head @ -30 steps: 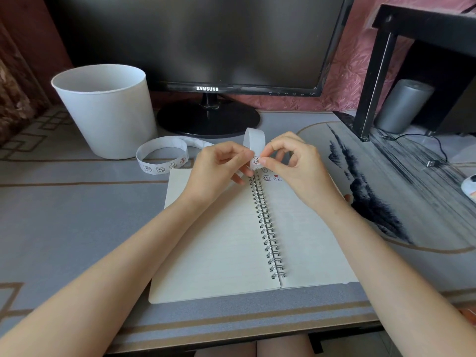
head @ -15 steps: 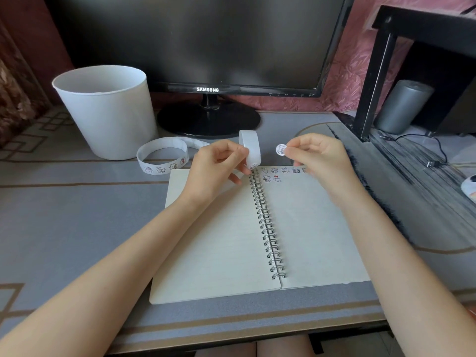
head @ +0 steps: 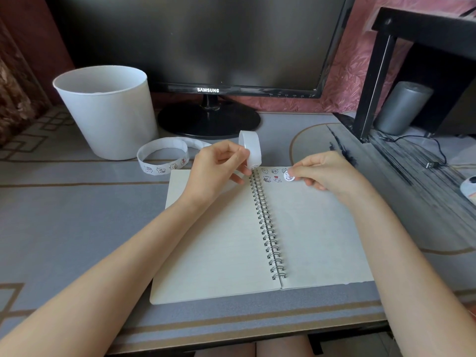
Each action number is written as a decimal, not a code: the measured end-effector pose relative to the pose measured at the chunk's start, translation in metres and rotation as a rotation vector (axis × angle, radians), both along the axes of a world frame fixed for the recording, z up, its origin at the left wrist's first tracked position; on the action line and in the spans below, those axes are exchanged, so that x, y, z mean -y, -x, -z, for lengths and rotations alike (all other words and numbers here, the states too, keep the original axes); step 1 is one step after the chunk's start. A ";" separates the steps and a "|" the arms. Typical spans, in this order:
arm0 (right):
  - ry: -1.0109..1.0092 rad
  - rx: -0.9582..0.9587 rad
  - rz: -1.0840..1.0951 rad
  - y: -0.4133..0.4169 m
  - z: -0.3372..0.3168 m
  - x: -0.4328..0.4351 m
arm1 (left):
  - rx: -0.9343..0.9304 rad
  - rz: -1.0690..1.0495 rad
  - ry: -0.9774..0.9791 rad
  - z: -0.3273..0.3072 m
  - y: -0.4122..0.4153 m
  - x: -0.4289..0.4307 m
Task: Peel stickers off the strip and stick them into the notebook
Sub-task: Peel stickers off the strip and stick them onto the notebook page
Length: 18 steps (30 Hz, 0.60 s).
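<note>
An open spiral notebook (head: 221, 240) lies flat on the desk in front of me. Several small stickers (head: 270, 175) sit in rows at the top of its right page. My left hand (head: 219, 166) pinches the white sticker strip (head: 251, 148) just above the spiral's top end; the strip curls back into a loop (head: 162, 161) lying on the desk to the left. My right hand (head: 324, 171) holds a round white sticker (head: 289, 176) between thumb and fingertip, low over the top of the right page beside the other stickers.
A white bucket (head: 108, 112) stands at the back left. A Samsung monitor (head: 206, 42) on a round base stands behind the notebook. A black shelf frame (head: 373, 73) and a grey cylinder (head: 401, 106) are at the right, with a cable (head: 435, 161) on the mat.
My right hand peeled a round sticker off the strip, drew it away to the right, then lowered it to the top of the right page. My left hand kept holding the strip.
</note>
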State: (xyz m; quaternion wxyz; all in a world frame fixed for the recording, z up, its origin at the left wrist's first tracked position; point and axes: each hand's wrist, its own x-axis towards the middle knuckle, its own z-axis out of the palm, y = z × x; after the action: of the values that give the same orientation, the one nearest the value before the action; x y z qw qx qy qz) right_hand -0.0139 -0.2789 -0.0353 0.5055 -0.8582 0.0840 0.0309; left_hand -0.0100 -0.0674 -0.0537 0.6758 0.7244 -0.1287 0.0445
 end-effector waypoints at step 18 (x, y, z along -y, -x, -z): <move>0.090 0.040 0.001 0.000 0.004 -0.004 | -0.009 0.011 0.001 0.000 0.000 0.000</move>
State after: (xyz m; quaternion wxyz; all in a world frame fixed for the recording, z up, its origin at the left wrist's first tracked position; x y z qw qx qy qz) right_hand -0.0138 -0.2748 -0.0395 0.4679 -0.8805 0.0753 0.0097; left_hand -0.0104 -0.0676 -0.0534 0.6770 0.7235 -0.1298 0.0376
